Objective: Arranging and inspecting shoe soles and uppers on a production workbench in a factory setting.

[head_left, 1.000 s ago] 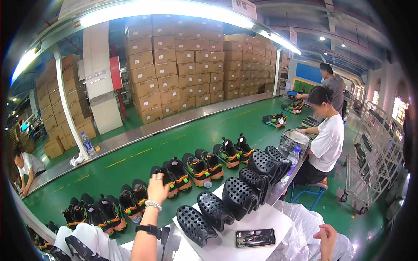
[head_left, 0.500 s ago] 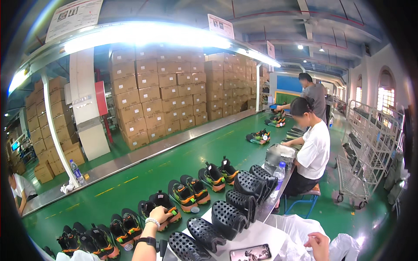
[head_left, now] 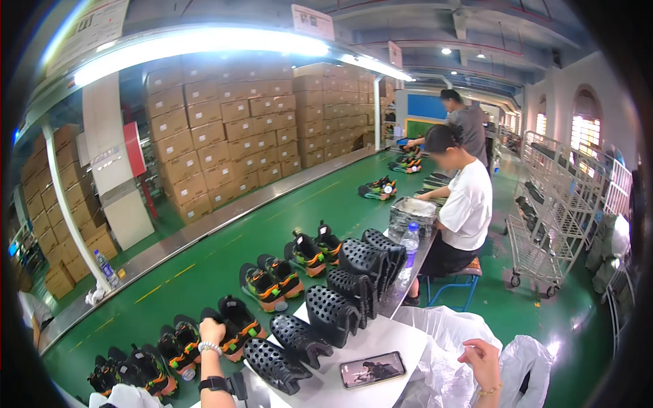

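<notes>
The left hand (head_left: 211,331) was out over the green conveyor belt (head_left: 224,262), fingers curled down onto the heel of a black sneaker with an orange sole (head_left: 235,326). It looked closed on that shoe, though the fingertips were hidden behind the hand. A beaded bracelet and a dark watch sat on that wrist.

That sneaker stood upright on the belt, one of a pair, just beyond the near edge of the white counter (head_left: 381,340). More pairs ran along the belt: another pair (head_left: 136,367) to the left, a pair with green and orange trim (head_left: 272,282) further up, and another (head_left: 314,248) beyond that.

The right hand (head_left: 484,360) was low on the right, resting on crumpled white plastic sheeting (head_left: 442,333), fingers loosely bent. Whether it gripped the plastic could not be told. A thin bracelet showed at the wrist.

On the counter between the hands lay a dark phone (head_left: 373,369), flat, screen up. A row of black perforated shoe moulds (head_left: 330,313) lined the counter's left edge, leaning against one another.

Further along, a co-worker in a white shirt (head_left: 466,204) sat on a blue stool, a water bottle (head_left: 409,239) beside them. Stacked cardboard boxes (head_left: 224,136) filled the far wall, and a wire rack (head_left: 551,204) stood on the right.
</notes>
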{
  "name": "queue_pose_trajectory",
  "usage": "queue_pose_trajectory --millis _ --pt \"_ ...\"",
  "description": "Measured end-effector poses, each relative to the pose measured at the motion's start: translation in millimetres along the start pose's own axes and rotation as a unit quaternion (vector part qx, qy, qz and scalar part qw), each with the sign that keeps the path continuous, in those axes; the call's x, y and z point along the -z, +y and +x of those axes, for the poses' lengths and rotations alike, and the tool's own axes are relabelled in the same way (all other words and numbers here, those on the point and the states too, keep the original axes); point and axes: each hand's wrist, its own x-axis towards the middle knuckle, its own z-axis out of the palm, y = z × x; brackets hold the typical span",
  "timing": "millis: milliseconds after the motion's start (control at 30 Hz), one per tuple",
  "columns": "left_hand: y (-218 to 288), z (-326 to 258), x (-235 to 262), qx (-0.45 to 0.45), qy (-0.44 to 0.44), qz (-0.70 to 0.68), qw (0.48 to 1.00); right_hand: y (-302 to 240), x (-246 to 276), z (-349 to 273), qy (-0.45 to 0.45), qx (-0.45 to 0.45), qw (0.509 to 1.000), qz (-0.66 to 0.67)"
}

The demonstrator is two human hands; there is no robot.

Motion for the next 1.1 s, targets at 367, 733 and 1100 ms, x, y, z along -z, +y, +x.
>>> queue_pose_trajectory --millis 367,733,1100 --pt "26 -30 -8 -0.029 0.131 0.114 0.984 -3 -3 -3 -0.002 0.007 0.999 -0.038" --pt "18 -23 -8 -0.077 0.042 0.068 0.994 -5 -12 3 0.0 0.003 0.999 -0.051" --pt "-78 60 -102 -0.103 -0.293 0.211 0.927 -3 -17 -6 -0.009 -0.019 0.997 -0.074"
